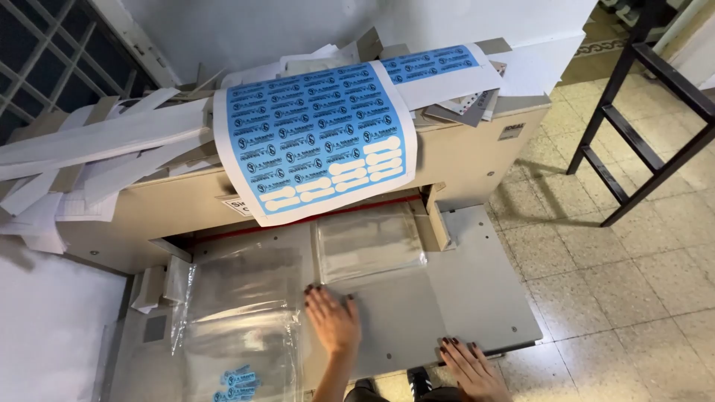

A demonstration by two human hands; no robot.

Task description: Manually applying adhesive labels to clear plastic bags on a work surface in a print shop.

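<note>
Left hand (332, 320) flat, fingers spread, pressing on cutter table (477, 298) beside clear plastic sheets (238, 313). Right hand (471, 366) open, resting on table's front edge.

Bright even light, soft shadows, slight edge distortion, sharp

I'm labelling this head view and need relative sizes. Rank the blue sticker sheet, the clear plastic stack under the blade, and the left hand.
1. Blue sticker sheet
2. Clear plastic stack
3. Left hand, smallest though nearest the camera
</note>
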